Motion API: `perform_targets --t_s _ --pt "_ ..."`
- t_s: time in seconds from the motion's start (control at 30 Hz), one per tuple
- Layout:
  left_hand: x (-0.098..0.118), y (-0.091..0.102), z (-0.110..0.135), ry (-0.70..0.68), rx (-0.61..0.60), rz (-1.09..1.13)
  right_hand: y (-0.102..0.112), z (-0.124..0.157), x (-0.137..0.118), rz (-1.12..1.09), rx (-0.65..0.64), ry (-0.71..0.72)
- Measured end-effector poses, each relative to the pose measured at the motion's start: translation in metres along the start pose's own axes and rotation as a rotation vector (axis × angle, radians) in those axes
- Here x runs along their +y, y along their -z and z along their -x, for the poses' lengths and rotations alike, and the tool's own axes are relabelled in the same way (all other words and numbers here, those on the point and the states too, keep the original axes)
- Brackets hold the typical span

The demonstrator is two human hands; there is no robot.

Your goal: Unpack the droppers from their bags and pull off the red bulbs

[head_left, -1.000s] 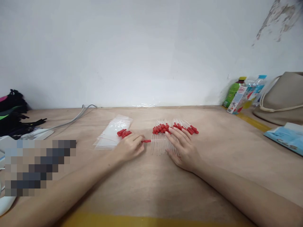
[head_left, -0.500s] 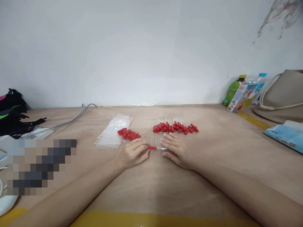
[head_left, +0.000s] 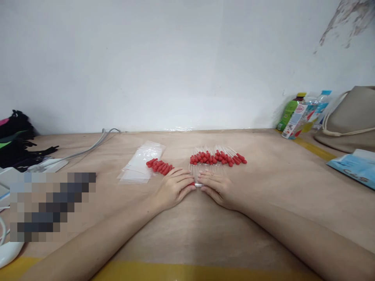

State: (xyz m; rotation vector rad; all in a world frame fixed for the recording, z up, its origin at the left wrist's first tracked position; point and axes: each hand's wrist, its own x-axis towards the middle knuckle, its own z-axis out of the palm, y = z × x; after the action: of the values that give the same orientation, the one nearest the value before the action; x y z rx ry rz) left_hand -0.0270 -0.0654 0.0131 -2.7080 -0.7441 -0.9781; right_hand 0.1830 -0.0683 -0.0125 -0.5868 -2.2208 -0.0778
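My left hand [head_left: 175,189] and right hand [head_left: 218,186] meet fingertip to fingertip at the middle of the table [head_left: 187,234]. Both are pinched narrow on one dropper [head_left: 195,184] that lies crosswise between them. The left fingers close over its red cap end and the right fingers over its clear tube, and only a sliver of red and a short glint of tube show in the gap. I judge the piece to be very light and the tube stiff, thin, smooth and probably brittle, so it would snap under bending rather than flex. The red cap looks soft and grippy. I would hold the tube close to the cap, not out at the far tip, and keep any push straight along its length. Just beyond my right fingers lies a row of bare clear tubes [head_left: 206,168], hard to make out against the table. Behind them is a fan of capped droppers [head_left: 218,158] with their red ends pointing away from me. Just beyond my left hand is a small heap of loose red caps [head_left: 160,166], touching a stack of clear plastic bags [head_left: 140,163]. Further out, a grey cable [head_left: 88,150] runs on the left, while some bottles [head_left: 297,115] and a beige bag [head_left: 351,121] sit far right.
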Motion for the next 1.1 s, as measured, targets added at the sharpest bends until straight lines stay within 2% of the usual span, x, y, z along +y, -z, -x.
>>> perform_targets --t_s 0.23,0.57,1.1 --pt "0.000 -0.001 0.001 -0.012 0.009 -0.013 -0.005 -0.002 -0.001 0.012 0.024 0.030" --pt "0.004 0.007 -0.001 -0.054 -0.143 -0.039 -0.003 -0.001 -0.001 -0.018 0.035 0.116" --pt "0.008 0.014 -0.001 -0.120 -0.199 -0.025 0.004 0.006 -0.004 0.060 0.039 0.208"
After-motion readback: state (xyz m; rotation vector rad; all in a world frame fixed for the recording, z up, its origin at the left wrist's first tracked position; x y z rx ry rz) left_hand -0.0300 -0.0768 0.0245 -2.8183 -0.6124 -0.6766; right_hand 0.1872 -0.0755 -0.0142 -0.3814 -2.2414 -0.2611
